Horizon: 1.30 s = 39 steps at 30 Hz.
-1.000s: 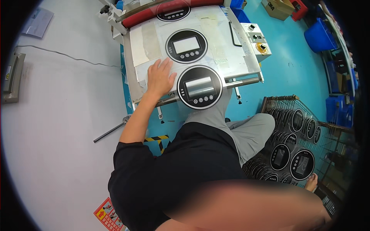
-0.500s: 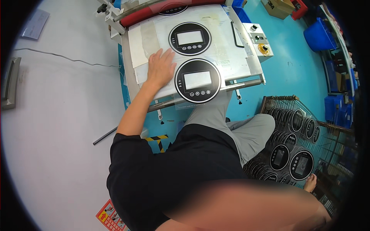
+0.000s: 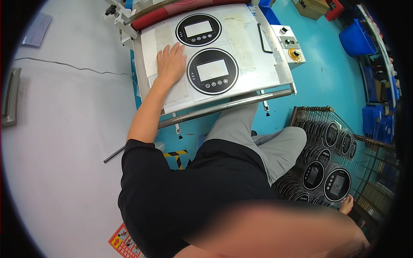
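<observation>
My left hand [image 3: 171,64] lies flat with its fingers spread on the pale bed [image 3: 254,73] of a roller machine. It is at the left edge of two round black printed panels on clear sheet, a far panel [image 3: 198,30] and a near panel [image 3: 212,71], each with a rectangular window and a row of small icons. Down at the right, my right hand [image 3: 346,204] has its fingers curled at the lower right edge of another round black panel [image 3: 337,185] in a wire rack [image 3: 368,161]. Part of that hand is hidden by my arm.
A red roller [image 3: 176,9] spans the bed's far end. Along its near edge runs a metal bar [image 3: 223,107]. A control box with knobs [image 3: 290,43] is fixed at the right. Several more panels [image 3: 331,134] stand in the rack, and a blue bin [image 3: 356,39] sits beyond.
The two panels on the bed have slid away from me and slightly left; the near one no longer overhangs the front bar. A third has gone under the roller. My left hand moved forward with them.
</observation>
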Tool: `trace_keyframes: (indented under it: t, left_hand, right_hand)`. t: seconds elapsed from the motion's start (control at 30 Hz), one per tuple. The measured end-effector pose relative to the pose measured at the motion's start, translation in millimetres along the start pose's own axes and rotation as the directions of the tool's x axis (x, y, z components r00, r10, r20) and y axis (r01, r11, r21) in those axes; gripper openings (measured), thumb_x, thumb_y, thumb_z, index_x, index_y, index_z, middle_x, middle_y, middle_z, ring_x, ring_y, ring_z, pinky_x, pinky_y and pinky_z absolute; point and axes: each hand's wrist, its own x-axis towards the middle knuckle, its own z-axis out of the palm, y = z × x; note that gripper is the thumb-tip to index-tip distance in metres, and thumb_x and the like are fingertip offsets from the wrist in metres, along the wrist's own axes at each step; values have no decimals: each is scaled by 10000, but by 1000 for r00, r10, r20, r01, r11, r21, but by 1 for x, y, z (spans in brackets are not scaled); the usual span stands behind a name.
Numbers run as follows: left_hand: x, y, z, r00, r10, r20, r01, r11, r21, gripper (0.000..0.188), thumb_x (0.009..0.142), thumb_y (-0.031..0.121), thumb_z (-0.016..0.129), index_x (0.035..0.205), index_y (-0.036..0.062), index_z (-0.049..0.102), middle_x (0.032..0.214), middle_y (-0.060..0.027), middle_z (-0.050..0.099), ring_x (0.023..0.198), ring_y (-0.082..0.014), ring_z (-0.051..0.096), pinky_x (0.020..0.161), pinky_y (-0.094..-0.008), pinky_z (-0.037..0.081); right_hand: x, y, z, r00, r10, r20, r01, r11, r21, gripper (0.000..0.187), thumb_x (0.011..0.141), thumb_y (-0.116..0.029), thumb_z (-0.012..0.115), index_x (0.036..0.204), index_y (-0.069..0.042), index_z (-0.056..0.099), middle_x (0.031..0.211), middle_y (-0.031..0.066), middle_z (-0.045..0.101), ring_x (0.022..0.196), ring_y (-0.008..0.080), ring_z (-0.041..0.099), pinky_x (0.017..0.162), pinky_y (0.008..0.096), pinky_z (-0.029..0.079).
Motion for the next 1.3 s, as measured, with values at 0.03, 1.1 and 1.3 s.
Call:
trace_keyframes:
  t: [0.03, 1.1, 1.3]
  left_hand:
    - [0, -2, 0, 1000, 4, -2, -4, 1000, 16, 408, 872, 253, 513, 1253, 111, 501, 1354, -70, 452, 1249, -324, 386, 1034, -510, 246]
    - [-107, 576, -84, 238, 964, -117, -192, -71, -979, 319, 911, 196, 500, 1142, -16, 559, 1046, -180, 638, 1010, -284, 607, 873, -336, 449]
    - [-100, 571, -111, 298, 953, 48, -137, 93, -986, 194, 919, 148, 480, 989, 21, 609, 797, -100, 683, 671, -172, 638, 633, -303, 489]
  right_hand:
    - [0, 2, -1, 1000, 1, 1, -1, 1000, -1, 175, 922, -158, 484, 1002, -77, 616, 673, 15, 568, 569, 89, 522, 522, 241, 427]
    - [-68, -105, -74, 997, -46, 61, 2, 819, 574, 115, 851, -104, 555, 859, -31, 643, 671, -6, 598, 599, 69, 542, 565, 222, 441]
    - [-47, -84, -101, 927, -282, -245, 297, 955, 23, 215, 843, -209, 571, 964, -42, 630, 882, 131, 630, 869, 264, 594, 785, 362, 462]
